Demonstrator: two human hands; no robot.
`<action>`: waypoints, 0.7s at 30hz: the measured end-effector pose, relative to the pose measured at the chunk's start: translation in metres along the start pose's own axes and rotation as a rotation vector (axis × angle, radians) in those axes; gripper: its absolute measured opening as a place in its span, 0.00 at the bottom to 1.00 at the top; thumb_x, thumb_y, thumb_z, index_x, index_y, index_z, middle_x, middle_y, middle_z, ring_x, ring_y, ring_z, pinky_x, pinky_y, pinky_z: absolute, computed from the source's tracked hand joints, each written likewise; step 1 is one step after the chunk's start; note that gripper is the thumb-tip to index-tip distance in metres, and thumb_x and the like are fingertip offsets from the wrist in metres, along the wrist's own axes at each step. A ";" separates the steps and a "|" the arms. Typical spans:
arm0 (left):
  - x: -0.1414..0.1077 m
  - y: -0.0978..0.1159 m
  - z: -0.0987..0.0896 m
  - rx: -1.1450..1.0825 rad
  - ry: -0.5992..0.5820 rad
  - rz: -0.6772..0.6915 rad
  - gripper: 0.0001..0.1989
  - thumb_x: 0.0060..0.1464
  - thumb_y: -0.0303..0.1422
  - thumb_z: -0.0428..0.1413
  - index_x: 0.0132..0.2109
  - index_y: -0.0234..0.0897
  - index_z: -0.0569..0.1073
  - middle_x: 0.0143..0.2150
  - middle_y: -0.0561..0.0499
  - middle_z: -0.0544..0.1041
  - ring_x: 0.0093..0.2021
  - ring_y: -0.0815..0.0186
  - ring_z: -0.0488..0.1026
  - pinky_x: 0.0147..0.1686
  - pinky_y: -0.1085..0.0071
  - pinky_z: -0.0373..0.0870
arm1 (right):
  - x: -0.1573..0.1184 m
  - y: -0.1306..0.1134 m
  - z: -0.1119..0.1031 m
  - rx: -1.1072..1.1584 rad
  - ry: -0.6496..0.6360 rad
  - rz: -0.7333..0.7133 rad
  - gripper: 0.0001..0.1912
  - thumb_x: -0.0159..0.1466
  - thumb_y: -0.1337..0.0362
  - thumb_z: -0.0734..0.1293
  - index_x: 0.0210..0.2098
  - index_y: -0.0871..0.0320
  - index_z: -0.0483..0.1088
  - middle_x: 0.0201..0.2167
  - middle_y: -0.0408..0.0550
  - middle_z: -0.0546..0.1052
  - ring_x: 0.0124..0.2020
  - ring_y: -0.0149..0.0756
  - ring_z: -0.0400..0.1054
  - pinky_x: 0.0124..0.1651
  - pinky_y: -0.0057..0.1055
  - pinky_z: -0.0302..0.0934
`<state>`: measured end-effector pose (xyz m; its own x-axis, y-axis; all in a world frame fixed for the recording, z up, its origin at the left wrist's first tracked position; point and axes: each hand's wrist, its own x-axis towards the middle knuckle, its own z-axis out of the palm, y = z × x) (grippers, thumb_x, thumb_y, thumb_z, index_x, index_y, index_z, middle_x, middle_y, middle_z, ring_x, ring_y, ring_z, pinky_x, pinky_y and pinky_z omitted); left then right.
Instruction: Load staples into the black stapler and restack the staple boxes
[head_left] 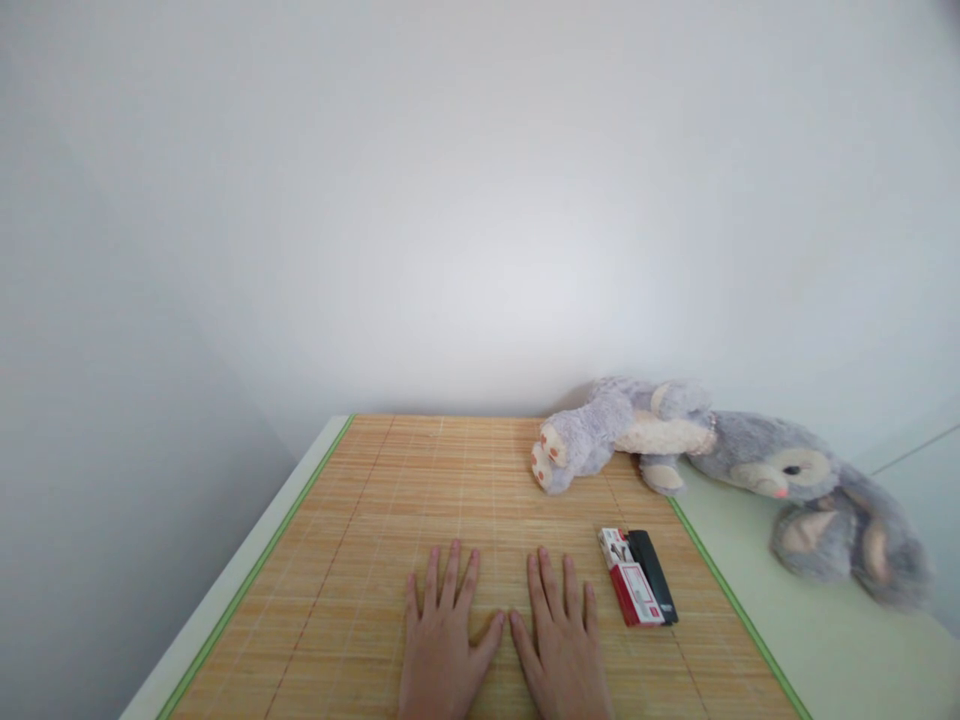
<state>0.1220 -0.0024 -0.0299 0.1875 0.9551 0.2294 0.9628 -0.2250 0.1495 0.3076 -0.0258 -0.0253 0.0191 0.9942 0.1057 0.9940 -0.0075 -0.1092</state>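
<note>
My left hand lies flat on the bamboo mat, palm down with its fingers spread. Beside it, my right hand rests the same way, and the two thumbs point toward each other with a small gap between them. Neither hand holds anything. To the right of my right hand, apart from it, is a small red and white box with printing on it. A black stapler lies right alongside the box.
A grey plush rabbit lies on its side along the back right, its head and ears over the pale table beyond the mat's green edge. A white wall rises behind the table and at the left.
</note>
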 end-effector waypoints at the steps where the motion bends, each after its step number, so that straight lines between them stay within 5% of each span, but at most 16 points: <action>1: 0.000 0.000 0.000 -0.001 -0.002 0.002 0.37 0.65 0.53 0.48 0.75 0.54 0.48 0.78 0.53 0.48 0.78 0.45 0.41 0.71 0.36 0.40 | 0.000 0.000 0.000 0.001 -0.002 0.002 0.37 0.73 0.42 0.51 0.75 0.51 0.44 0.77 0.46 0.44 0.77 0.59 0.32 0.73 0.67 0.36; 21: -0.001 -0.002 -0.004 -0.027 -0.017 0.020 0.35 0.66 0.48 0.50 0.75 0.53 0.50 0.78 0.53 0.49 0.78 0.47 0.42 0.72 0.40 0.43 | -0.001 0.001 -0.002 0.020 0.000 -0.007 0.37 0.74 0.44 0.51 0.76 0.51 0.41 0.77 0.44 0.42 0.78 0.58 0.30 0.73 0.65 0.33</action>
<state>0.1195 -0.0041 -0.0266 0.2099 0.9535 0.2162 0.9533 -0.2487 0.1716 0.3089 -0.0274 -0.0231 0.0117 0.9943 0.1062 0.9917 0.0020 -0.1282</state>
